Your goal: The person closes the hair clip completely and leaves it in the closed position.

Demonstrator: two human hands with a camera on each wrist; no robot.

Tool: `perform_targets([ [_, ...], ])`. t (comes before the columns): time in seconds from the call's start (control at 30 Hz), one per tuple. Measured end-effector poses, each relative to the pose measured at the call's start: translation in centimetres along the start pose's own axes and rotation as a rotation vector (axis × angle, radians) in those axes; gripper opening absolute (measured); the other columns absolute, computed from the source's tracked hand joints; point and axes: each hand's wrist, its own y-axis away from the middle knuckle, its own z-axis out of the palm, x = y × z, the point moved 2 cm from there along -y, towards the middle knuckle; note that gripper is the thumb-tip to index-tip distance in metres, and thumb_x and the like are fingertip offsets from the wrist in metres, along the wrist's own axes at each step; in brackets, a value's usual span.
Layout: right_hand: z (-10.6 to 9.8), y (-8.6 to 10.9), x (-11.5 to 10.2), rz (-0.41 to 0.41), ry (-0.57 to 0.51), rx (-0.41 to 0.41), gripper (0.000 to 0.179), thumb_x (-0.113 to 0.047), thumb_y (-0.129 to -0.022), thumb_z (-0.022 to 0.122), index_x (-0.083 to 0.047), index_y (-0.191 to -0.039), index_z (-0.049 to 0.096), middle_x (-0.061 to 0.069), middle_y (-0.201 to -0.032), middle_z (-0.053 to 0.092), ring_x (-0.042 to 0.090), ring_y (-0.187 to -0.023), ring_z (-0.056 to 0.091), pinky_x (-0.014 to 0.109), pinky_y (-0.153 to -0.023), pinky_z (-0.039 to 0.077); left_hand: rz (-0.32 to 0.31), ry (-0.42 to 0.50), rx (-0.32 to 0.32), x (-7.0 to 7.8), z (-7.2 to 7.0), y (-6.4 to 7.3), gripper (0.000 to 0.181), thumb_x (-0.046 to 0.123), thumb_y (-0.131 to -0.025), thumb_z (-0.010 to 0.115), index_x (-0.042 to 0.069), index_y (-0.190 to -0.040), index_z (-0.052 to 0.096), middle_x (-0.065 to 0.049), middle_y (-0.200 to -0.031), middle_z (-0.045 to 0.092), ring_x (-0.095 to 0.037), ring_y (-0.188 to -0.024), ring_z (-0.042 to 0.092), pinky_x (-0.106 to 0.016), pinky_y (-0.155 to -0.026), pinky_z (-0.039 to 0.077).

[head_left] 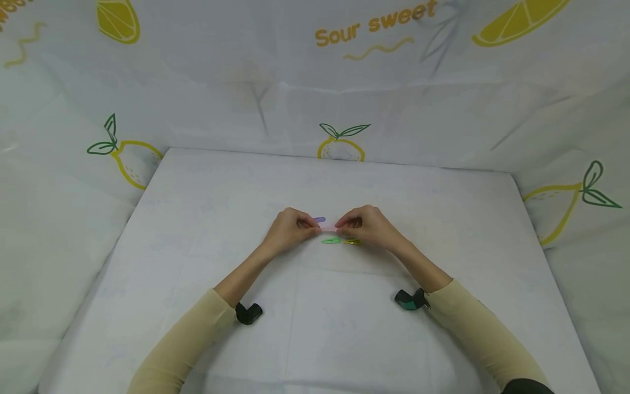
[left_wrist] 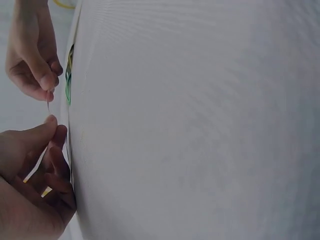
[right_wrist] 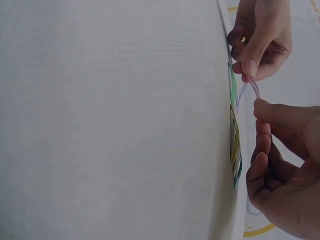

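A thin pink snap hair clip (head_left: 330, 229) is stretched between my two hands above the table. My left hand (head_left: 291, 231) pinches one end between thumb and forefinger, while my right hand (head_left: 372, 227) pinches the other. In the right wrist view the pink clip (right_wrist: 255, 89) looks slightly bowed between the fingertips. A purple hair clip (head_left: 320, 219) lies just behind, partly covered by the left fingers. On the near side lie a green hair clip (head_left: 331, 241) and a yellow one (head_left: 352, 241), the latter by the right hand's fingers.
The white-covered table (head_left: 315, 328) has its far edge against a hanging white cloth (head_left: 206, 109) printed with lemons. Black wrist-camera mounts (head_left: 249, 313) stick out from both sleeves over the table.
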Motion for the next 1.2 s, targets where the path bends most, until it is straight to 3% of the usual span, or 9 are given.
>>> perform_targets([
  [0.47,0.02,-0.2,-0.01,0.015,-0.001,-0.059,0.011,-0.004,-0.095,0.081,-0.001,-0.104,0.084,0.012,-0.097,0.082,0.013,-0.074,0.059,0.019,-0.067,0.049,0.006,-0.073,-0.018,0.13,0.35,0.06,0.01,0.02,-0.095,0.084,0.01,-0.093,0.086,-0.004,-0.091,0.083,-0.009,-0.074,0.064,-0.024,-0.069,0.048],
  [1.2,0.18,-0.4,-0.07,0.029,0.023,-0.068,0.011,-0.007,-0.095,0.081,-0.002,-0.104,0.085,0.009,-0.093,0.081,0.012,-0.069,0.054,0.02,-0.061,0.043,0.0,-0.103,-0.02,0.4,0.52,0.06,0.01,0.019,-0.094,0.085,0.009,-0.095,0.085,-0.003,-0.087,0.082,-0.01,-0.076,0.067,-0.024,-0.071,0.049],
])
